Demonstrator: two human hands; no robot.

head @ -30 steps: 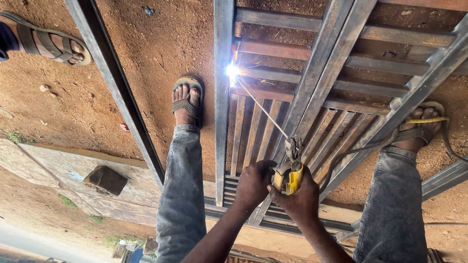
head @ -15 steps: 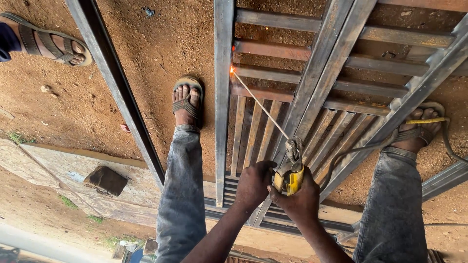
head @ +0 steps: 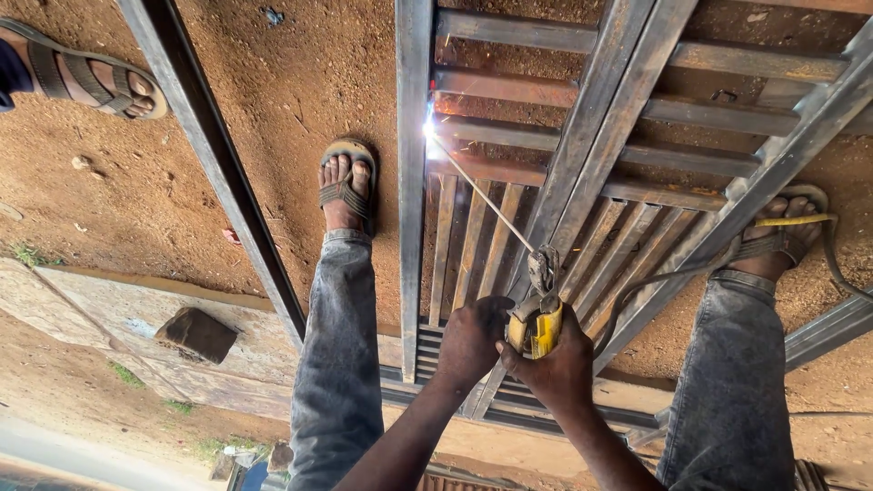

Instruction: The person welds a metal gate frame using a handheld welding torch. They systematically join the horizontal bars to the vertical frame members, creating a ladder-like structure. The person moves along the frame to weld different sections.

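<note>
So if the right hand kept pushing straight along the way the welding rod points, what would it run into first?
The right hand grips the yellow electrode holder, whose welding rod already ends at the arc on the upright steel bar of the metal gate frame. It would likely meet that bar first.

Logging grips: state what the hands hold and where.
Both hands, left hand and right hand, clasp the yellow electrode holder by its handle; its welding rod reaches the metal frame.
</note>
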